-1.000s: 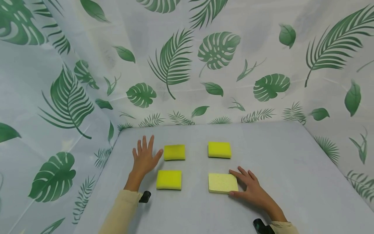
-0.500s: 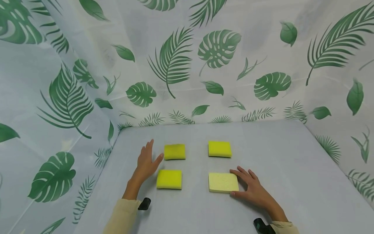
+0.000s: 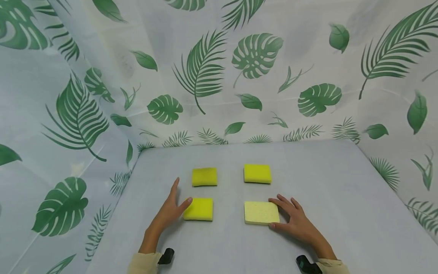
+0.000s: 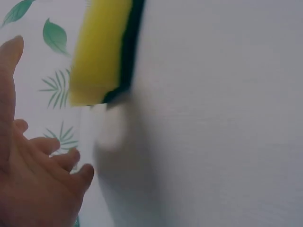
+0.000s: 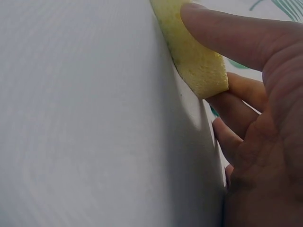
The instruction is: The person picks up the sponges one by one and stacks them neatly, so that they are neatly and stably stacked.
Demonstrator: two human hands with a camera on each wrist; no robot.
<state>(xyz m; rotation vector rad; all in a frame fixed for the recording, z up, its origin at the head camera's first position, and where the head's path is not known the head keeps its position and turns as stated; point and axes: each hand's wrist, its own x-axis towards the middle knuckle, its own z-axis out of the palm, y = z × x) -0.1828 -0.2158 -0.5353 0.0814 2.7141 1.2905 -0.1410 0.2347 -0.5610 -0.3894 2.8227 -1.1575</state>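
Note:
Four-cornered sponges lie in two rows on the white table. My left hand (image 3: 169, 211) is just left of the near-left yellow sponge (image 3: 200, 209), fingers extended and thumb tip overlapping its upper left corner in the head view. In the left wrist view, a yellow sponge (image 4: 102, 52) with a dark green scouring layer stands beyond the spread fingers. My right hand (image 3: 292, 219) pinches the right end of the pale yellow sponge (image 3: 261, 213), thumb on the near edge and forefinger at the far edge. The right wrist view shows the thumb against this porous sponge (image 5: 199, 66).
Behind these lie a far-left yellow sponge (image 3: 204, 177) and a far-right yellow sponge (image 3: 257, 174). White cloth with green leaf prints (image 3: 208, 129) rises at the table's back and sides. A dark wrist device (image 3: 166, 256) sits by each sleeve.
My left hand has drawn back toward me, from beside the far-left sponge to the near-left one, its fingers coming closer together. The right hand keeps its hold on the pale sponge.

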